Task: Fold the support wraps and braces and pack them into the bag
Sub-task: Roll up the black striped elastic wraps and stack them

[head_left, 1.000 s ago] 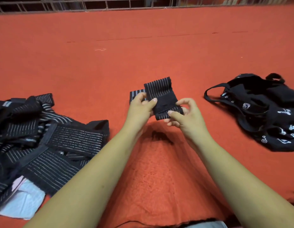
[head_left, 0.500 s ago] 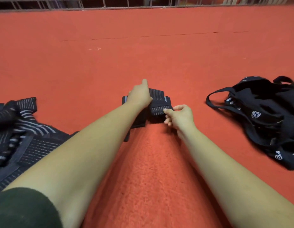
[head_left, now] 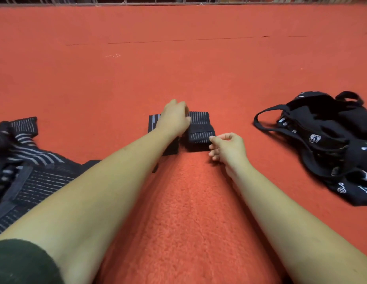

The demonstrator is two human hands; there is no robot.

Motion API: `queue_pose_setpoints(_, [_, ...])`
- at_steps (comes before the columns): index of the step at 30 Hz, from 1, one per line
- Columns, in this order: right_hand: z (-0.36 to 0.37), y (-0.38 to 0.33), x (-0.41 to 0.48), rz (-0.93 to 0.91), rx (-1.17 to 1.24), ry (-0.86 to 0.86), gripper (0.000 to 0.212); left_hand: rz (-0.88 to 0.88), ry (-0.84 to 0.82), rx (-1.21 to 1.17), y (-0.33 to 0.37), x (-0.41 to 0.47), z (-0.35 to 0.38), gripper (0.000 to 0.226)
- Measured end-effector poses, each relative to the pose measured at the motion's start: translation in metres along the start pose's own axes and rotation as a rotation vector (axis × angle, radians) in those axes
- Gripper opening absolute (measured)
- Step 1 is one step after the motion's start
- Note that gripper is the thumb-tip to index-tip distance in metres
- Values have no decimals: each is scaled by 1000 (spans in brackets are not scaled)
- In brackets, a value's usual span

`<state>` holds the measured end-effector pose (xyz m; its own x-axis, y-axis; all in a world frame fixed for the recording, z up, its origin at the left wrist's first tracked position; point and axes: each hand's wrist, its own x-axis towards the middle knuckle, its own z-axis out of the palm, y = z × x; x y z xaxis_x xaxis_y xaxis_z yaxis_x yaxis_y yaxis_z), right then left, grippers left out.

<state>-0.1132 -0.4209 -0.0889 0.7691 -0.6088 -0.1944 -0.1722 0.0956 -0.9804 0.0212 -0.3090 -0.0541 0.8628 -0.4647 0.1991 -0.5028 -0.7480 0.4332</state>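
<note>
Two bare hands meet on one wrap (head_left: 200, 132), so we place everything by that wrap. Red carpet (head_left: 178, 68) spreads on all sides of it. Left of the wrap and well apart lies the pile of unfolded braces (head_left: 35, 181). Right of it, also well apart, lies the black bag (head_left: 326, 144), slumped, with one handle loop reaching toward the wrap. The wrap itself sits flat on the carpet, folded, its length running left to right and its pale stripes pointing away from us. Our left hand (head_left: 174, 119) rests on top of its left half, knuckles up. The fingertips are hidden beyond the hand, so we cannot tell whether they press or grip. Our right hand (head_left: 229, 146) sits at the wrap's near right corner, thumb and forefinger closed on that edge in what looks like a pinch, the other fingers curled and holding nothing. We judge the right hand the one to carry it, since it stands on the bag's side of the wrap.
</note>
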Motion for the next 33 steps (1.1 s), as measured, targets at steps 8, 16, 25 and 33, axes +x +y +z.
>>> queue_pose_setpoints(8, [4,-50,-60,-79,-125,-59,15,-37,127,-343,-36,-75,-96,8])
queue_pose_setpoints(16, [84,-37,-170,37,-271,-503,16,-134,157,-165,-118,-222,-157,8])
queue_pose_setpoints(25, [165,19,-216,13,-361,-482,33,-197,36,78,-186,-334,-133,73])
queue_pose_setpoints(33, [172,0,-216,-100,-147,-443,32,-154,158,192,-194,-351,-106,65])
